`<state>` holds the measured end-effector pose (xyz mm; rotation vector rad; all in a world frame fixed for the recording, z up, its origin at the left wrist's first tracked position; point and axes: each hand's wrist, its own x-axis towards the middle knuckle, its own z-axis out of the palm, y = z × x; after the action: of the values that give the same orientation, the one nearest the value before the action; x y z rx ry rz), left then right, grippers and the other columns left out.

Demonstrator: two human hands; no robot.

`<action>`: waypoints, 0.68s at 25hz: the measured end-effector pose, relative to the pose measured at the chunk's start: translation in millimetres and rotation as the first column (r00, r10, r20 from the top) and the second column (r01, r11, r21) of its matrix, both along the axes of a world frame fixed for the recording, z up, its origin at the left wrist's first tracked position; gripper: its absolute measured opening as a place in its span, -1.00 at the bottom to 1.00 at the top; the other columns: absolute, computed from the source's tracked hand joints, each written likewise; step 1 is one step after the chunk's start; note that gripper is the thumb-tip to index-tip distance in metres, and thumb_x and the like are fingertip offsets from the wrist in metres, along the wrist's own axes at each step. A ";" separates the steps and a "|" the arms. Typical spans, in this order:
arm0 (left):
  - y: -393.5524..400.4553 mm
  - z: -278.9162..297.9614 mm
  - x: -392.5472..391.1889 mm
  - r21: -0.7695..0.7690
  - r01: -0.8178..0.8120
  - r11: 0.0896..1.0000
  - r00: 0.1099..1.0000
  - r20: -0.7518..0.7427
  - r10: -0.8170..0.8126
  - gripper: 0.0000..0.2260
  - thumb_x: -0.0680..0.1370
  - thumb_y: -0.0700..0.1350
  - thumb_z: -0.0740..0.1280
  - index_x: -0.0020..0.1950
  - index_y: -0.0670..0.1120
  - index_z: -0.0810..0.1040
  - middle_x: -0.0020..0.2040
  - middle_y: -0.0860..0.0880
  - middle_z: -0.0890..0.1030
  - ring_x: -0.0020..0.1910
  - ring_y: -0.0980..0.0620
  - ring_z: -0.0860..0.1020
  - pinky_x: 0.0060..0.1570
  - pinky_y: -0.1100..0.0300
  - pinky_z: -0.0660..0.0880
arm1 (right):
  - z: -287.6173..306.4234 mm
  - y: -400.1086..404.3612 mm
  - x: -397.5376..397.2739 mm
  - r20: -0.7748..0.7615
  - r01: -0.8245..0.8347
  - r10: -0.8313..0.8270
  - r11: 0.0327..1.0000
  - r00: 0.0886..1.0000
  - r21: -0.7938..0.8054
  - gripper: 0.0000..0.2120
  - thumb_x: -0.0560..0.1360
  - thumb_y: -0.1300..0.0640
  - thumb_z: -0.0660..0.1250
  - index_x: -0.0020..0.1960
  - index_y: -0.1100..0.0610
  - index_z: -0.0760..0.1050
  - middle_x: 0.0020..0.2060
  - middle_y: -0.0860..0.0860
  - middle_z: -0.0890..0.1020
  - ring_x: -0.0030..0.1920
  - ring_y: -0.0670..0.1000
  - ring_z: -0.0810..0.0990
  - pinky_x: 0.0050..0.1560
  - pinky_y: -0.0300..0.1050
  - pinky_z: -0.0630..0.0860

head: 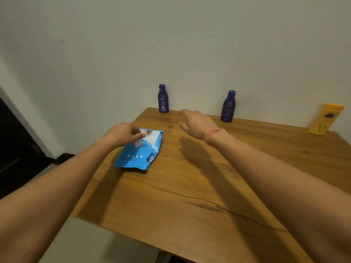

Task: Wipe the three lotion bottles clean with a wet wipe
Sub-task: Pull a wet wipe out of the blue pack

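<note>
Three lotion bottles stand along the table's far edge by the wall: a dark blue bottle (163, 98) on the left, a second dark blue bottle (228, 106) in the middle, and a yellow bottle (325, 118) at the right. A blue pack of wet wipes (141, 153) lies flat on the table's left side. My left hand (123, 134) rests on the pack's far end, fingers curled at its top flap. My right hand (196, 121) hovers above the table between the two blue bottles, fingers loosely extended, holding nothing.
The wooden table (190, 196) has its left edge close to the pack and its near edge at the bottom. A pale wall (171, 44) stands right behind the bottles. Dark floor (17, 149) lies to the left.
</note>
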<state>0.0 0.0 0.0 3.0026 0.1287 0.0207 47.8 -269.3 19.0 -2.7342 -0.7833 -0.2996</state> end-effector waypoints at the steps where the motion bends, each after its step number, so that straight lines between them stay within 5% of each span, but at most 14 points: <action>1: 2.3 -0.8 -4.1 -0.040 0.013 0.999 1.000 -0.014 -0.014 -0.62 0.57 0.22 0.30 0.24 0.01 0.62 0.22 -0.05 0.63 0.13 -0.05 0.56 -0.02 0.04 0.54 | -3.8 9.2 -4.1 -0.026 -0.030 0.030 0.999 0.999 -0.014 -0.53 0.59 0.00 0.21 0.46 0.11 0.29 0.32 0.13 0.52 0.27 0.17 0.49 0.18 0.09 0.50; 6: 13.4 -11.7 -17.7 -0.126 0.091 0.988 0.996 -0.005 -0.093 -0.79 0.53 0.07 0.42 0.10 0.01 0.65 0.11 0.01 0.64 0.01 0.07 0.54 -0.18 0.24 0.48 | -35.8 62.3 -16.6 -0.224 -0.138 0.137 0.990 0.965 0.010 -0.53 0.57 0.04 0.27 0.44 0.11 0.31 0.25 0.18 0.55 0.17 0.18 0.55 0.12 0.04 0.53; 17: 4.2 -4.4 -23.6 -0.284 0.162 0.945 0.955 0.286 -0.078 -0.92 0.67 -0.04 0.21 0.06 -0.02 0.46 0.00 -0.03 0.64 -0.03 0.00 0.62 -0.06 0.03 0.60 | -77.0 99.3 -22.1 -0.427 -0.166 0.197 0.980 0.883 0.108 -0.45 0.56 -0.03 0.30 0.49 0.08 0.25 0.33 0.11 0.50 0.22 0.11 0.53 0.20 0.04 0.52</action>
<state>-23.6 4.2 -4.4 2.6595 -0.0763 0.3642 25.8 -170.0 -58.0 -2.4946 -0.8671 0.3144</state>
